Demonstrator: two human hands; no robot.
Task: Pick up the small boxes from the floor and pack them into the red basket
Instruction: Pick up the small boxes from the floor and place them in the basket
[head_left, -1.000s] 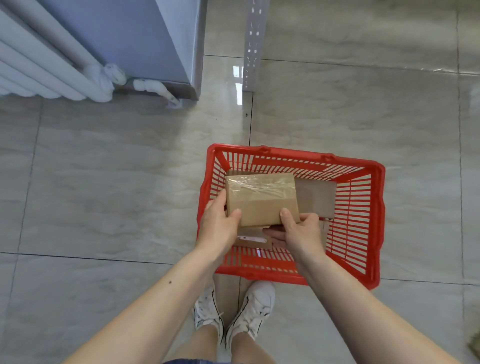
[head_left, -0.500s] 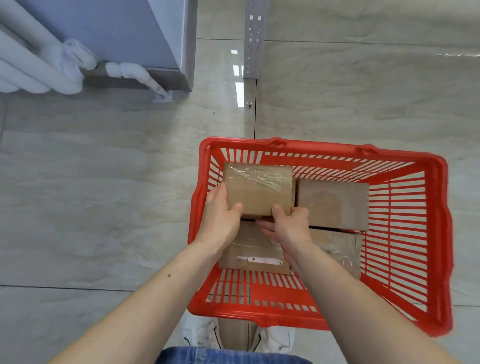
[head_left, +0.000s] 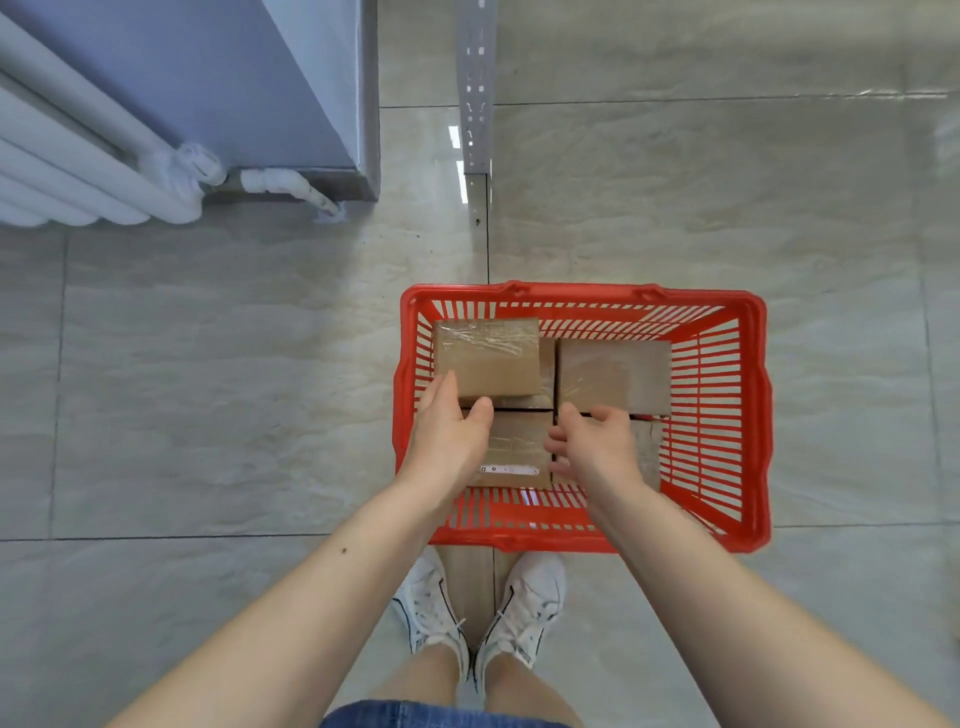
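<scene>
The red basket (head_left: 759, 415) stands on the tiled floor just in front of my feet. Several brown cardboard boxes lie inside it. A tape-wrapped box (head_left: 488, 358) sits on top at the basket's far left. My left hand (head_left: 449, 434) holds its near-left corner, fingers along the side and thumb on the near edge. A second box (head_left: 613, 376) lies beside it on the right. Below them is a box with a white label (head_left: 519, 449). My right hand (head_left: 597, 449) hovers over the near boxes with loosely curled fingers, holding nothing.
A white radiator (head_left: 78, 171) and a blue-grey cabinet (head_left: 234, 78) stand at the far left. A perforated metal post (head_left: 474, 88) rises behind the basket. My white shoes (head_left: 431, 608) touch the basket's near side. Bare tiles lie left and right.
The tape-wrapped box has gone down onto the far-left stack in the basket. My right hand has let go of it and drawn back to the right. My left hand stays on its corner.
</scene>
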